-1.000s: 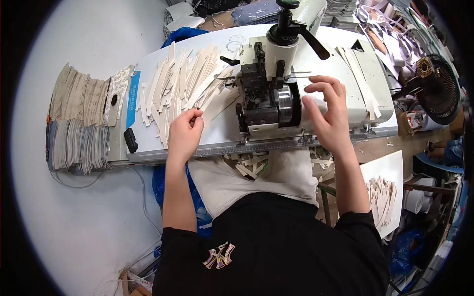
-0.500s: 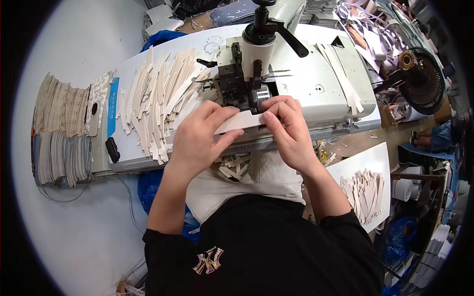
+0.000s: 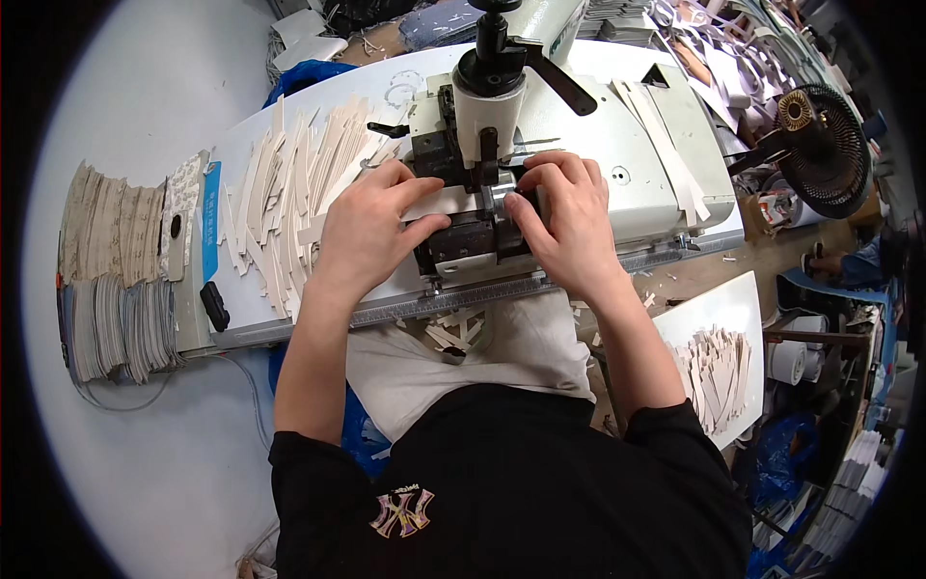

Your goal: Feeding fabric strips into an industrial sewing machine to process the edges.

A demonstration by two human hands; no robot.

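Note:
A pale, flat strip [image 3: 451, 203] lies across the work area of a skiving-type machine [image 3: 473, 145], under its upright column. The strip's left end is between the thumb and fingers of my left hand [image 3: 368, 232], which is closed on it. My right hand [image 3: 571, 227] is just right of the metal roller [image 3: 500, 193], fingers bent, with thumb and index fingertip apart at its edge. Nothing shows between them, and the strip's right end is hidden by the machine. Left of the machine, a loose pile of similar pale strips [image 3: 299, 193] covers the white table.
A black lever [image 3: 559, 82] juts from the column. Two strips [image 3: 666, 154] lie on the machine's right side. A black fan [image 3: 820, 154] stands at right. Near my right forearm, a white board [image 3: 743, 309] carries more strips. Stacked bundles [image 3: 116, 318] stand at far left.
The strip has moved forward from the machine's front edge into its work area. Both hands have gone forward with it and moved farther apart, and the right fingers have come off the strip.

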